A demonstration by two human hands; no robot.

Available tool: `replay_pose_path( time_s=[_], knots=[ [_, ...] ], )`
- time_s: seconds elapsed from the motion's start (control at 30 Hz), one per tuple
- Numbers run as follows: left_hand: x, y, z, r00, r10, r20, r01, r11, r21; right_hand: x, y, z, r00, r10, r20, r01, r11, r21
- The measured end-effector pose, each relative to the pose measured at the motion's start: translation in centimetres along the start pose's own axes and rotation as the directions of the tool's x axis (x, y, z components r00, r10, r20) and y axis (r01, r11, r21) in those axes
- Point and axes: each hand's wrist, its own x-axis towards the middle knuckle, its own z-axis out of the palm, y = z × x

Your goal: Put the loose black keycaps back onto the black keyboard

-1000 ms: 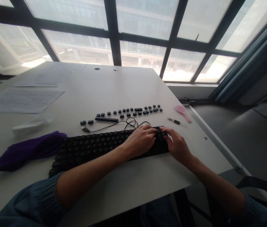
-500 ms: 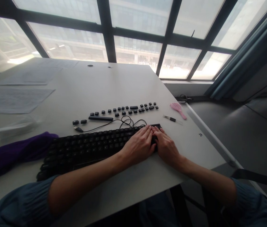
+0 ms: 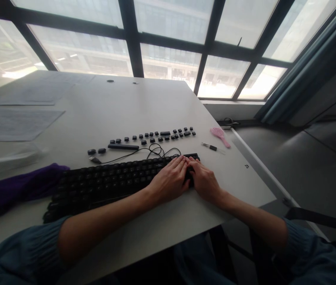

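Note:
A black keyboard (image 3: 108, 180) lies at a slant on the white table, its right end under my hands. Over that end, my left hand (image 3: 169, 178) is closed, its fingers pressed together and pointing away from me. My right hand (image 3: 205, 178) is closed too, fingers bent, with its fingertips meeting those of the left. Whatever sits between the fingertips is hidden. Behind the keyboard runs its black cable (image 3: 120, 159), looped near the middle. Loose keycaps (image 3: 144, 141) stand in rows beyond it, along with a long space bar (image 3: 123, 146).
To the right lie a keycap puller (image 3: 213, 148) and a pink hairbrush (image 3: 220, 136), near the table edge. A purple cloth (image 3: 22, 190) touches the keyboard's left side. Clear plastic packaging (image 3: 16, 157) and paper sheets (image 3: 16, 124) are further left. Windows stand behind the table (image 3: 162, 103).
The whole view has shifted slightly, so everything appears a little further left. Both hands remain at the keyboard's right end, with hardly any change in their pose.

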Motion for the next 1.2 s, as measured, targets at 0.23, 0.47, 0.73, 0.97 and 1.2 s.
replay_pose_path(
  time_s=[0.23, 0.47, 0.73, 0.97, 1.2],
  knots=[
    [0.1, -0.4, -0.2, 0.999, -0.012, -0.030, 0.013, 0.999, 0.029, -0.4, -0.4, -0.6, 0.984, 0.173, -0.037, -0.150, 0.928, 0.340],
    [1.5, 0.5, 0.3, 1.000, -0.009, -0.026, 0.011, 0.998, 0.058, 1.6, 1.2, -1.0, 0.887, 0.365, -0.282, -0.156, 0.813, 0.561],
    [2.4, 0.9, 1.1, 1.000, 0.023, 0.021, -0.024, 0.997, 0.077, 4.2, 3.7, 0.5, 0.867, 0.442, -0.230, -0.377, 0.884, 0.278],
    [2.6, 0.9, 1.2, 0.998, 0.047, 0.034, -0.050, 0.995, 0.083, 3.7, 3.3, 0.6, 0.866, 0.469, -0.175, -0.433, 0.877, 0.210],
    [2.4, 0.8, 1.5, 0.999, 0.043, 0.010, -0.043, 0.998, 0.049, 3.5, 3.8, 1.0, 0.858, 0.470, -0.208, -0.402, 0.865, 0.301]
  ],
)
